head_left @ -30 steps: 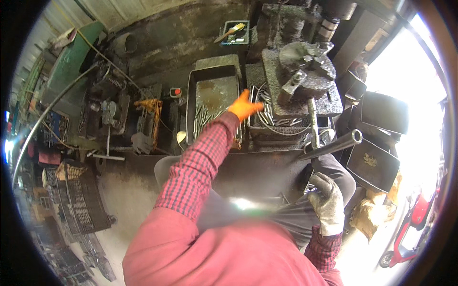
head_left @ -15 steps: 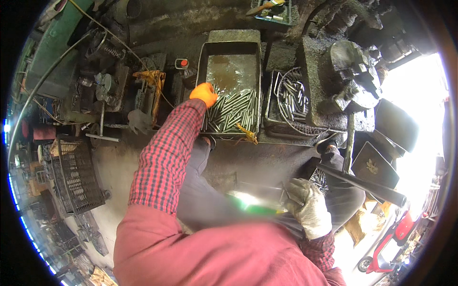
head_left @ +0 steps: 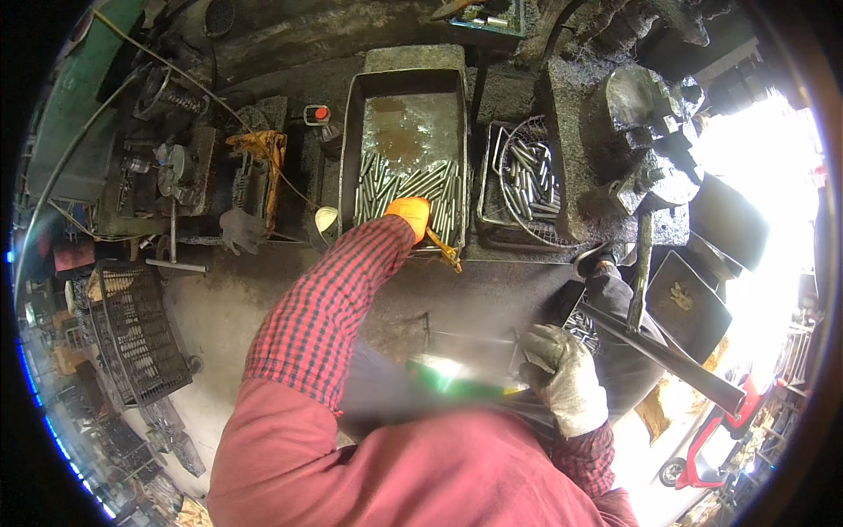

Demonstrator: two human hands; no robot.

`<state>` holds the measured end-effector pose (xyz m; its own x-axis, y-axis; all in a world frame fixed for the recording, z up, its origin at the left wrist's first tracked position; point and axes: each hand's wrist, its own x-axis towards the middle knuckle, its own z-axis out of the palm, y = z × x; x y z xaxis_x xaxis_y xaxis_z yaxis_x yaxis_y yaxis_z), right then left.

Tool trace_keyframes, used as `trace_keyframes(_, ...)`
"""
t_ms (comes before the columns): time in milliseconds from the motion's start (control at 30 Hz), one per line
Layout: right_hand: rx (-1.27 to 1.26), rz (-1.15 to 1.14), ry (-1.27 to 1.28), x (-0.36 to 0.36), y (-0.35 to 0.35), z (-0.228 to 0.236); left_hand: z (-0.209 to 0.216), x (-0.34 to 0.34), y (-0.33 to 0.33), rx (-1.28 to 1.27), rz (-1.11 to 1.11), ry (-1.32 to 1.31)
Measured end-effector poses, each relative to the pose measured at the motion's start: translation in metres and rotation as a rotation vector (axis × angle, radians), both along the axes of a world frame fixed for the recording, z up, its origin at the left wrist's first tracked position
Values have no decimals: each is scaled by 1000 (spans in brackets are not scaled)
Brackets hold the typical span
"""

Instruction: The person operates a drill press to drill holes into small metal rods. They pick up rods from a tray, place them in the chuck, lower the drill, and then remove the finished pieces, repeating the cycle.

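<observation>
My left hand (head_left: 408, 213), in an orange glove, is over the near edge of a deep metal tray (head_left: 352, 132). It rests at the loose metal pins (head_left: 425, 183) with its fingers curled down; what they grip, if anything, is hidden. Beside it a yellow rag (head_left: 446, 253) hangs on the tray's front rim. Over my right thigh my right hand (head_left: 562, 378) wears a dirty whitish glove. Its fingers are bent closed, and I cannot make out what is in them. Left of that hand lies a blurred green and white thing (head_left: 443, 376).
Right of the tray, a wire basket (head_left: 532, 180) holds more pins. A heavy machine with a round head (head_left: 634, 101) stands beyond it, its long bar (head_left: 672, 358) reaching toward my right knee. A grey glove (head_left: 241, 231) hangs at left, near a black crate (head_left: 140, 334).
My left hand has moved right and nearer, from the tray's left side to its front edge. The view has shifted slightly. My right hand stays nearly in place.
</observation>
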<state>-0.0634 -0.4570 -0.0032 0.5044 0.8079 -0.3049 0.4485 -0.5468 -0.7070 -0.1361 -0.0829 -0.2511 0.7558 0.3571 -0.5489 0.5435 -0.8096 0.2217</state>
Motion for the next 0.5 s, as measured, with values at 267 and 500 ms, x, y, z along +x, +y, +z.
trace_keyframes(267, 28, 90, -151, -5, -19, -1, -18, -7, 1, 135, 142, -14)
trace_keyframes(500, 33, 94, -134, -6, -37, 11, 0, -2, -3, -31, 490, 105)
